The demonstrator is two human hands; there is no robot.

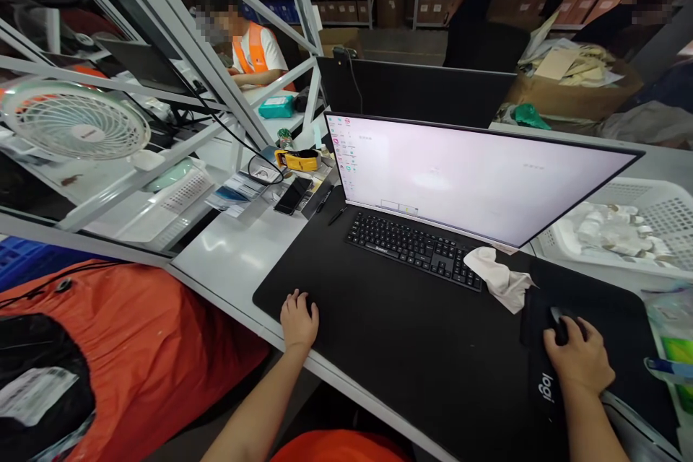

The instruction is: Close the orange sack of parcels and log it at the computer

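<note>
At the right, my right hand point(582, 357) is wrapped over a dark computer mouse point(559, 325), most of it hidden under the fingers. The mouse is on a black "logi" mouse pad point(541, 375). My left hand point(299, 319) rests palm down near the front left edge of the large black desk mat point(390, 317). Its fingers are slightly bent and apart, and I see nothing held in them. Beyond both hands lie a black keyboard point(411, 249) and a wide monitor point(460, 173) with a pale desktop and small icons. A crumpled white cloth point(501, 278) touches the keyboard's right end.
Left of the monitor are a phone point(293, 195), pens point(337, 215), papers point(235, 195) and a yellow-and-black item point(297, 160). A fan point(76, 121) stands behind the metal frame. A white basket point(622, 224) is right; an orange bag point(157, 354) left. Other people are beyond.
</note>
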